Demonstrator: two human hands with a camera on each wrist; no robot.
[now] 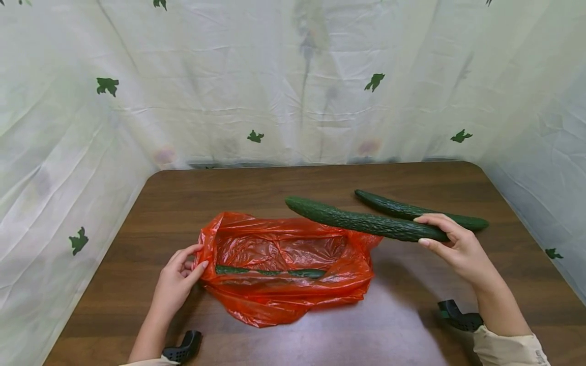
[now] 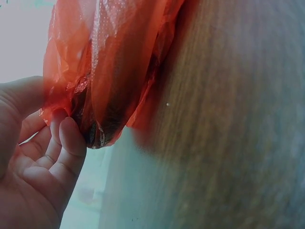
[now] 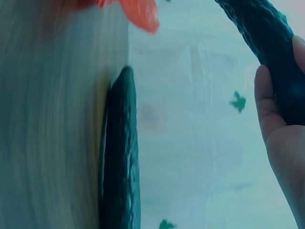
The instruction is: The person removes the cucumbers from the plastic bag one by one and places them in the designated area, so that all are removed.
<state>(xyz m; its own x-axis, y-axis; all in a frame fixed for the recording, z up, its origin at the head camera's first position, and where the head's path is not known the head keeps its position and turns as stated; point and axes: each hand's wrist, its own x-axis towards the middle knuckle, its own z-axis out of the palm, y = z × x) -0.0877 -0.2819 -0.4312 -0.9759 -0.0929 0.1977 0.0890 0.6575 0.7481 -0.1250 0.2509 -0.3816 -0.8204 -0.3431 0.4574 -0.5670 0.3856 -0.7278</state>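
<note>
A red plastic bag (image 1: 284, 300) lies on the table with its mouth spread, and part of a cucumber (image 1: 308, 273) shows inside it. At the bag's left end my left hand (image 1: 176, 277) pinches the rim between thumb and fingers; the left wrist view shows the thin red film (image 2: 71, 57) at the fingertips. My right hand (image 1: 458, 249) grips a long bumpy cucumber (image 1: 361, 222) near its right end, holding it raised with its far tip above the bag's back edge. Behind it, another cucumber (image 1: 389, 206) lies on the table, also seen in the right wrist view.
The brown wooden table (image 1: 220, 190) has its back edge along a pale curtain (image 1: 220, 101) with green leaf shapes. Similar curtains hang at both sides. Each wrist carries a black device, one on the left (image 1: 184, 346) and one on the right (image 1: 459, 317).
</note>
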